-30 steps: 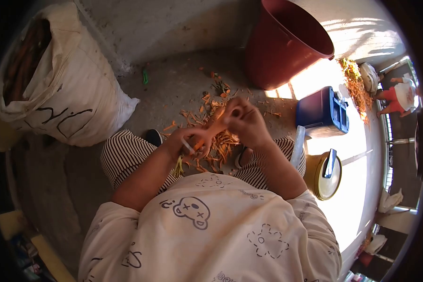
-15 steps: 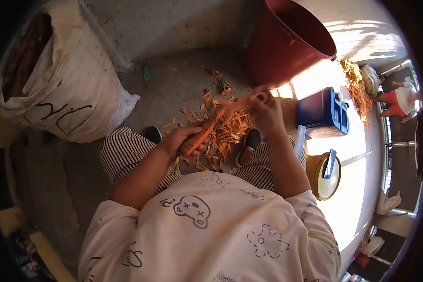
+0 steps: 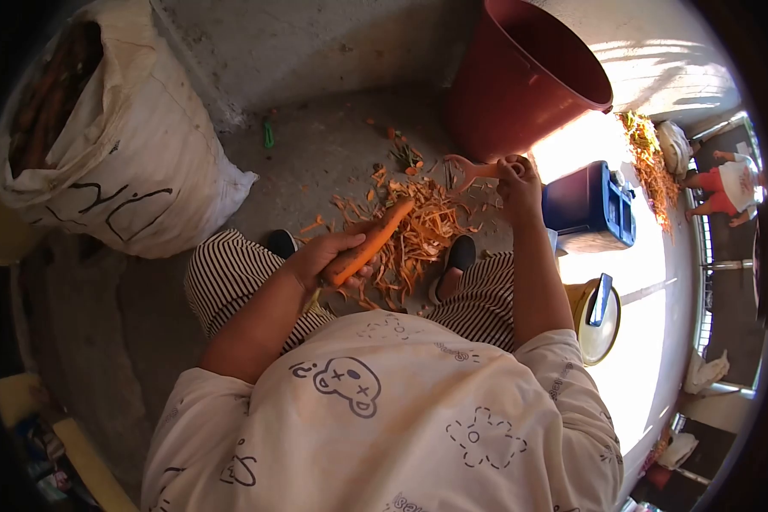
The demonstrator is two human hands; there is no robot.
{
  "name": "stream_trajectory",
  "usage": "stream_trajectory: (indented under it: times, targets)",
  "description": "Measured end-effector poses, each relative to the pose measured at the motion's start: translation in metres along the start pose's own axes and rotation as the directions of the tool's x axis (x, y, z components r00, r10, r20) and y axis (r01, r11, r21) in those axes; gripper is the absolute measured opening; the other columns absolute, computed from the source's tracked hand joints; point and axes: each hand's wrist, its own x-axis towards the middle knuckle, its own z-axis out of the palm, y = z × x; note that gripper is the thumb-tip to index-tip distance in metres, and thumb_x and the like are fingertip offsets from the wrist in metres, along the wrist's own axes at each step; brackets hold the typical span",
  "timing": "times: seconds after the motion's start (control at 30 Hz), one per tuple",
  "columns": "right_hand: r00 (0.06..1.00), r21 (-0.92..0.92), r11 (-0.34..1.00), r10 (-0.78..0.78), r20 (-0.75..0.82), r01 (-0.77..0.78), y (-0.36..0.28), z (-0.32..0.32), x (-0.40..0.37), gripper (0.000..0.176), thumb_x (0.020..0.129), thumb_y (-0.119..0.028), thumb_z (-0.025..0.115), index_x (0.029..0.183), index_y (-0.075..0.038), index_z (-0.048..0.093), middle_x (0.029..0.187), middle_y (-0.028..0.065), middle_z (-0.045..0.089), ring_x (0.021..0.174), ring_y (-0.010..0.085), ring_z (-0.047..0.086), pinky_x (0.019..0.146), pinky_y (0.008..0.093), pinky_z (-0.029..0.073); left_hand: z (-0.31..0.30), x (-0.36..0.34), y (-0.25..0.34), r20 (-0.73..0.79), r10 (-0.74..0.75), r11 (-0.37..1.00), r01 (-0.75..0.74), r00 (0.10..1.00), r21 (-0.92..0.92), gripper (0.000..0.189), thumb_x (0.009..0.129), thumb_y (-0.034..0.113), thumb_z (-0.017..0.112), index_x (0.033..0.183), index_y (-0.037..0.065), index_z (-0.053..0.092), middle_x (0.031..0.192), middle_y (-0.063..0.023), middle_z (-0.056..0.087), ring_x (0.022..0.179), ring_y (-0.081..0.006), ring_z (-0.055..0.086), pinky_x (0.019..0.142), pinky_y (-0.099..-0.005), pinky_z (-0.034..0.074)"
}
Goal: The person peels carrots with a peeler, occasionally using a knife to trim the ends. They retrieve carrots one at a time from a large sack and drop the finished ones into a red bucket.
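Though the peeler [image 3: 468, 168] blurs, the left hand [image 3: 326, 256] grips a carrot [image 3: 375, 239].

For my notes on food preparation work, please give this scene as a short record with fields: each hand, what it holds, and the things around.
left hand: grips a carrot, tip pointing away from the body
right hand: holds an orange peeler, apart from the carrot, close to the red bucket
floor: peelings piled by the feet
left side: white sack, open at the top
right side: blue box
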Motion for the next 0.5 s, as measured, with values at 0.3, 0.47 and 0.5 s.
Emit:
stream_trajectory:
  times: [0.3,0.47,0.5]
  targets:
    - [0.836,0.092,0.979,0.106,0.538,-0.183,-0.03,0.096,-0.097,0.012,0.075,-0.005,0.058,0.082,-0.009,0.048,0.066,-0.0021,0.048,0.05,0.0025,0.041,0.042,0.0156,0.031,-0.02,0.03,-0.007,-0.147,0.006,0.987,0.017,0.989,0.157,0.028,0.086,0.025,0.042,0.1,0.001,0.048,0.077,-0.0078,0.05,0.062,-0.0139,0.05,0.048,-0.0228,0.044]
    - [0.996,-0.128,0.991,0.037,0.076,-0.027,-0.002,0.022,-0.022,0.015,0.077,-0.013,0.058,0.085,-0.005,0.048,0.071,0.0021,0.053,0.053,0.0056,0.045,0.043,0.0182,0.036,-0.009,0.012,-0.005,-0.037,-0.001,1.0,0.002,0.999,0.026,0.034,0.085,0.024,0.044,0.11,0.002,0.039,0.083,-0.0111,0.048,0.067,-0.0145,0.048,0.05,-0.0245,0.043]
    - [0.997,-0.269,0.963,-0.025,-0.071,0.005,0.0,0.001,-0.007,0.015,0.078,-0.014,0.057,0.086,-0.005,0.048,0.072,0.0024,0.053,0.052,0.006,0.045,0.043,0.0183,0.036,-0.011,0.01,-0.003,-0.038,0.01,0.999,-0.009,0.999,0.04,0.034,0.085,0.023,0.044,0.11,0.002,0.038,0.084,-0.011,0.047,0.069,-0.0146,0.048,0.05,-0.0244,0.044]
